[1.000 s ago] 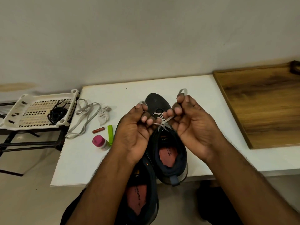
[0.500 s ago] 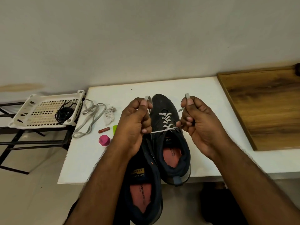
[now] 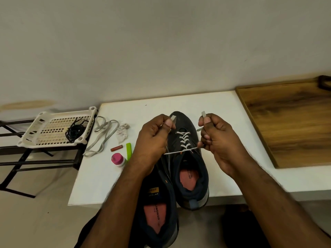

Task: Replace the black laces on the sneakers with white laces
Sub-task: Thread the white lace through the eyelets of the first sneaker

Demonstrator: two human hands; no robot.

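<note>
A dark sneaker lies on the white table, toe away from me, with a white lace criss-crossed through its eyelets. My left hand pinches one end of that lace and my right hand pinches the other; the lace runs taut between them across the tongue. A second dark sneaker sits nearer me, partly under my left arm, overhanging the table's front edge. A spare white lace lies loose on the table's left. Black laces sit bundled in a white basket.
The basket stands on a black metal rack left of the table. A crumpled white scrap, a small red tube, a green stick and a pink-capped bottle lie beside my left hand. A wooden board covers the table's right.
My hands have drawn apart from over the sneaker's tongue, pulling the white lace ends outward until the lace is taut across the eyelets.
</note>
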